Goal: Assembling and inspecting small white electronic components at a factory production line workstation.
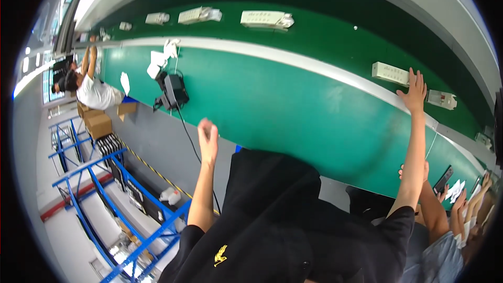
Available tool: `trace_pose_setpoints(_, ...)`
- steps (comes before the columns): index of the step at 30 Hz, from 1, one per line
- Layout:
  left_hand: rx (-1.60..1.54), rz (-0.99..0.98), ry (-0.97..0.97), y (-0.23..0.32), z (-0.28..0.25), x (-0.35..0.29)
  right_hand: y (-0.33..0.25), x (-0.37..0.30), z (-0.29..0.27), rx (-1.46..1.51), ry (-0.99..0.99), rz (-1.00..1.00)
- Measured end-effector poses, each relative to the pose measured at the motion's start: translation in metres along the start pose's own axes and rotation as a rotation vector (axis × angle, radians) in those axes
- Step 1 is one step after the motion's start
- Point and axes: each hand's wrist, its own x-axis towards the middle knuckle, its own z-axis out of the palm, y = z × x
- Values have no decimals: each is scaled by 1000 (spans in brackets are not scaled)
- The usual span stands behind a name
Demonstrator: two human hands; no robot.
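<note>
Four pale, oblong packs lie spaced out along the dark green, belt-like strip beyond your bench, their long sides roughly following it, which probably keeps each one clear of its neighbour. One white, oblong carton with rows of small marks lies on that same strip ahead and to your right, just past the raised, whitish rail; the rail likely stops things sliding onto your side.

Your right hand is at the carton's right end, fingers spread and thumb set apart. That arm is stretched nearly straight, presumably because the carton lies at the far side of the bench. Whether your fingertips press on it or only overlap it from this angle, you cannot tell here. Just beyond that hand lies a whitish pack with a clear-looking covering.

Your left hand is raised near the front edge of the smooth, lighter green bench, elbow bent, fingers loosely curled and blurred; whether they pinch anything cannot be told. The boxy, dark grey device stands left of it, perhaps placed there to leave your middle stretch free.
</note>
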Motion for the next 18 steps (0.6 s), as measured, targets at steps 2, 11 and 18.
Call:
trace_pose_setpoints(2, 121, 179, 124, 42, 9, 4, 28, 12, 12, -21, -204, 54)
trace_pose_setpoints(11, 121, 433, 149, 73, 14, 12, -63, -11, -19, 166, -216, 84)
trace_pose_setpoints(18, 574, 802, -492, 100, 81, 15, -273, -85, -80, 253, -603, -97)
